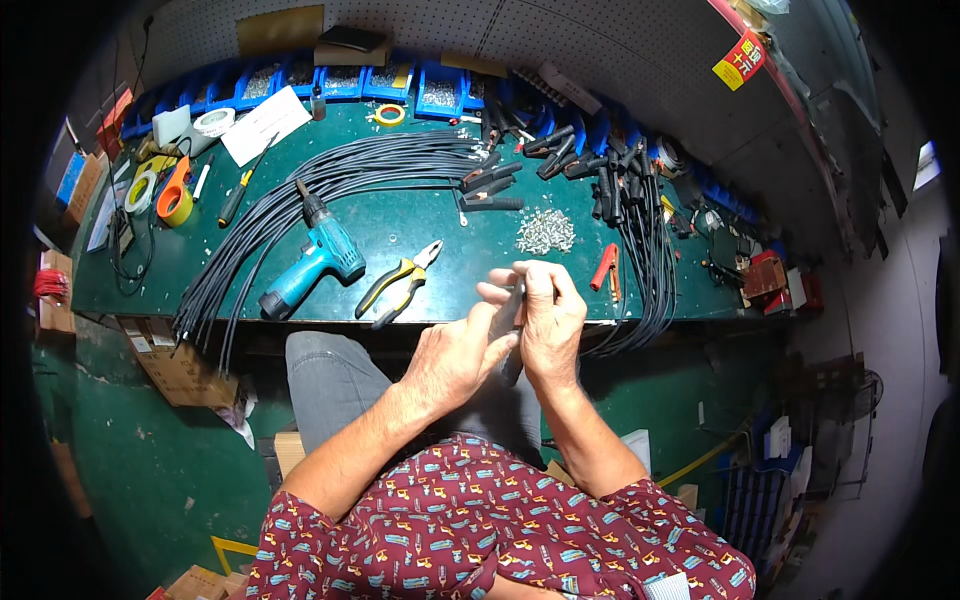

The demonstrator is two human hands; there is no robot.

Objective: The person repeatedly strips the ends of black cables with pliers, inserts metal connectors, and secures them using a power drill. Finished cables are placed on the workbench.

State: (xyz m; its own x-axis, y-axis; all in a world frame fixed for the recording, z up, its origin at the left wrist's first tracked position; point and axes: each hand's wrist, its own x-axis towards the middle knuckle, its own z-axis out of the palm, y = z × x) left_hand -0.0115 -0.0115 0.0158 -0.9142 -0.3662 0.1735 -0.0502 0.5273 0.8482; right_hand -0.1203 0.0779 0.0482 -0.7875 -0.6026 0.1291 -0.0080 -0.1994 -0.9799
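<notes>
Just in front of the bench edge, my left hand and my right hand are together around a long dark piece. It stands nearly upright between the fingers, which cover much of it, so its exact kind is unclear. Both hands are closed on it. Pliers with yellow and black handles lie left of my hands. Beyond my right hand is a heap of small silvery metal parts. A red-handled clamp rests on the bench to its right.
A teal cordless drill lies on the green bench. Black cables with dark clamp ends sweep across the left; another cable bundle hangs over the edge at right. Blue bins of small parts line the back. A screwdriver lies left.
</notes>
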